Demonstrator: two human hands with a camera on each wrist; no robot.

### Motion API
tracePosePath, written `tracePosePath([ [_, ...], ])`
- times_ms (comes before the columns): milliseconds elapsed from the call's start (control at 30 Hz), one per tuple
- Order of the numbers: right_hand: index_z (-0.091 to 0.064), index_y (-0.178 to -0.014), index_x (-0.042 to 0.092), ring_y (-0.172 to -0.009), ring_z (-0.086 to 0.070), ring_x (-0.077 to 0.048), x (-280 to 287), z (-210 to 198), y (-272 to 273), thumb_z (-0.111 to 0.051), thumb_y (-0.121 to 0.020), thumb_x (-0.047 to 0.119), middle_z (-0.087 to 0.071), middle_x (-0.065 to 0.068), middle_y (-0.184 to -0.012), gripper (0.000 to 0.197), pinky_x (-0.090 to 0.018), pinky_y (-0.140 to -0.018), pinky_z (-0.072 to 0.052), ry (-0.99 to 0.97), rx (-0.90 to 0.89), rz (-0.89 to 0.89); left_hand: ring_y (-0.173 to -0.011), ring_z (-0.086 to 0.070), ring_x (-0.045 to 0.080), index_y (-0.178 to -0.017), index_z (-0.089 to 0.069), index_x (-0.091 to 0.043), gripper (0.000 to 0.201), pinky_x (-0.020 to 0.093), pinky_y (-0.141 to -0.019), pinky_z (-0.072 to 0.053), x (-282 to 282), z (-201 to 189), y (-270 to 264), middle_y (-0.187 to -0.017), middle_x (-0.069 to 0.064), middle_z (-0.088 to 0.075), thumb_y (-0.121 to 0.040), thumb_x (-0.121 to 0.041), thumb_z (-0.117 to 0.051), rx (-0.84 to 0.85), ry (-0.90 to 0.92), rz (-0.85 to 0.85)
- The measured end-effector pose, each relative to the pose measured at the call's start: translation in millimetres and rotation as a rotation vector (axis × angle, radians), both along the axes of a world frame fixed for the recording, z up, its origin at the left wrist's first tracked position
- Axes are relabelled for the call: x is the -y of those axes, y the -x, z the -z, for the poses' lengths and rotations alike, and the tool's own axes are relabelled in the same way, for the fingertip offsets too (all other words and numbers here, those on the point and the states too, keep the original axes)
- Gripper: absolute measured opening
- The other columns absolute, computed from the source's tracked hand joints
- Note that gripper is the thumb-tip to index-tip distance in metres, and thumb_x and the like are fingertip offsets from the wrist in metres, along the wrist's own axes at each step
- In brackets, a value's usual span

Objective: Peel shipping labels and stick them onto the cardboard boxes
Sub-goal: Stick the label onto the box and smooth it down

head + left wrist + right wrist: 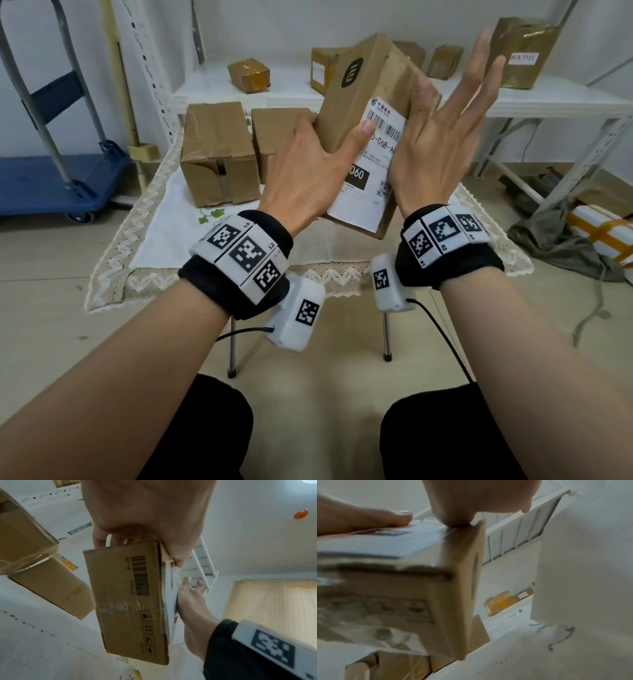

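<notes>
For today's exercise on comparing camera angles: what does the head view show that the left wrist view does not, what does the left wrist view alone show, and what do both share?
Only the head view shows the face of the shipping label with its barcode and printed text, the right hand's spread fingers, and labelled boxes on the white shelf.

Only the left wrist view shows the held box's side panel, with a printed barcode and handling symbols.

Both show the left hand gripping the box, the right hand against its labelled face, and two boxes on the table.

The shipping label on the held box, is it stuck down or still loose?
Mostly stuck down: the label lies flat on the box; its far edge is hidden.
</notes>
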State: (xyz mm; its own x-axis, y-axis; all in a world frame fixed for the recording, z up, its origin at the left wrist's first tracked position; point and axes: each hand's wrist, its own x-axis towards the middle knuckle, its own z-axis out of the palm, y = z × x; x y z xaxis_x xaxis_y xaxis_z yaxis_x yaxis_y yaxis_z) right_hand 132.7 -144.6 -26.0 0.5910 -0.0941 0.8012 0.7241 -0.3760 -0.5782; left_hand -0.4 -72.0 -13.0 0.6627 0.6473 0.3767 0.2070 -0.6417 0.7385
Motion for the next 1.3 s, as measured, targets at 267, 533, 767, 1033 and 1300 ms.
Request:
tracePosePath([
  [267,-0.028,-0.159,0.006,-0.146,-0.022,-0.015,10,-6,2,-0.038,-0.11,0.03,-0.027,-0.016,-0.165,0.056,-0.023,-0.113,-0.018,-0.082,-0.056,-0.062,-0.096,-0.069,0.005,-0.132,-0.047,-0.024,0.066,0.03,-0.083,-0.056,-12,-3,6,-0.114,-0.013,-0.069,-0.091,-0.076,-0.045,0.034,0.135,-0.001],
  [533,-0.024,-0.161,0.012,-0.154,-0.024,-0.024,-5,-3,20,-0.037,-0.109,0.037,-0.024,-0.015,-0.166,0.059,-0.048,-0.117,-0.037,-0.002,-0.05,-0.218,-0.097,-0.069,0.009,-0.134,-0.05,-0.021,0.075,0.036,-0.088,-0.057,-6,2,-1,-0.113,-0.011,-0.07,-0.088,-0.079,-0.045,0.038,0.132,0.031],
  [767,-0.029,-0.156,0.025,-0.132,-0.056,-0.018,-3,0,7,-0.031,-0.097,0.071,-0.058,0.003,-0.142,0.074,-0.045,-0.116,-0.041,0.019,-0.72,-0.718,-0.103,-0.073,0.012,-0.131,-0.06,-0.025,0.097,0.041,-0.098,-0.054,-39,4,-3,-0.114,-0.01,-0.075,-0.066,-0.095,-0.044,0.087,0.445,0.077],
  [1033,-0.063,-0.134,0.021,-0.106,-0.075,-0.017,4,-3,14,-0.037,-0.105,0.059,-0.077,0.001,-0.118,0.054,-0.039,-0.099,-0.057,0.011,-0.853,-0.982,-0.101,-0.073,0.01,-0.119,-0.069,-0.031,0.063,0.037,-0.103,-0.049,-43,4,-1,-0.105,-0.012,-0.078,-0.093,-0.077,-0.034,0.034,0.539,0.138],
  [1300,-0.063,-0.132,0.02,-0.092,-0.078,-0.014,9,-2,15,-0.053,-0.097,0.064,-0.08,0.004,-0.106,0.057,-0.027,-0.072,-0.057,0.077,-0.965,-0.877,-0.144,-0.036,0.014,-0.159,-0.026,-0.021,0.074,0.031,-0.117,-0.036,-51,-2,4,-0.16,0.003,-0.028,-0.098,-0.039,-0.064,0.096,0.05,0.036],
])
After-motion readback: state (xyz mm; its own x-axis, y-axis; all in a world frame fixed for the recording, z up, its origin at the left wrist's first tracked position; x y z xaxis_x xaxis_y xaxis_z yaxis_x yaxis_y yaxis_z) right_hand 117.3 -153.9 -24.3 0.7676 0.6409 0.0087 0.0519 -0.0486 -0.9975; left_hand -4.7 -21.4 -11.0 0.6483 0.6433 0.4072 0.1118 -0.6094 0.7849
